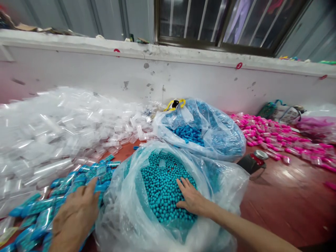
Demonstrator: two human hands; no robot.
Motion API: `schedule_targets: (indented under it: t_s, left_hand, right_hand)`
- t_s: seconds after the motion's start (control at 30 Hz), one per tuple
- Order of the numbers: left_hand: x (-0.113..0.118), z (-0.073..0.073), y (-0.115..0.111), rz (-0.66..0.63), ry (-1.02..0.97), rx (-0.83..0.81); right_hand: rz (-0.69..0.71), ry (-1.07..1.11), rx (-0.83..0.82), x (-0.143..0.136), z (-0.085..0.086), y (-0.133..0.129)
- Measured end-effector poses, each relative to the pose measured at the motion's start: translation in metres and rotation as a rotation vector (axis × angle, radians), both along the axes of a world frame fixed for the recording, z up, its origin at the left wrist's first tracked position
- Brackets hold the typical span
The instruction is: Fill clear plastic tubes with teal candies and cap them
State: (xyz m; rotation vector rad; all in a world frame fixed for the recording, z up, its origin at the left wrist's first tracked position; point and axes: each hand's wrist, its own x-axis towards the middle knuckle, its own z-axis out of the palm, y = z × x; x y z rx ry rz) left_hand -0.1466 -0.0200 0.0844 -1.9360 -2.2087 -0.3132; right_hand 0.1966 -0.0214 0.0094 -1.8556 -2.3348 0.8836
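My right hand (192, 197) lies on small teal beads (164, 189), its fingers spread and holding nothing I can see. The beads fill a clear plastic bag (123, 206) whose mouth is wide open. To the left, my left hand (76, 213) is over a pile of clear tubes (44, 206) with blue ends and teal beads inside. Its fingers point down among the tubes, blurred and partly hidden, so I cannot tell whether they grip one. A clear tube piece (162, 163) rests on the beads.
A large heap of clear tubes (57, 122) stands at the left. Behind the beads is a bag of blue pieces (204, 129). Pink-ended tubes (278, 136) and a dark jar with a metal lid (253, 161) are at right on the red table (286, 196), against a white wall (204, 84).
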Motion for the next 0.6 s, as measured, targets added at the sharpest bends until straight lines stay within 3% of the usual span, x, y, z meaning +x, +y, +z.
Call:
schedule_targets:
  t_s: [0.1,0.17,0.27,0.43,0.6]
  left_hand:
    - [0.055,-0.003,0.021,-0.33,0.033,-0.108]
    - [0.095,-0.012,0.045,-0.569,0.059,-0.188]
    - [0.137,-0.035,0.083,-0.752,0.141,-0.174]
    - [0.161,-0.062,0.12,-0.923,0.215,-0.35]
    - [0.168,-0.06,0.132,-0.939,0.201,-0.457]
  right_hand:
    - [-0.017,-0.011,0.063,-0.007,-0.012,0.019]
    - [-0.054,-0.009,0.098,-0.013,-0.019,0.03]
    - [-0.132,0.006,0.15,-0.019,-0.027,0.04]
    - [-0.206,0.03,0.249,-0.016,-0.037,0.042]
    - [-0.268,0.018,0.306,-0.012,-0.039,0.054]
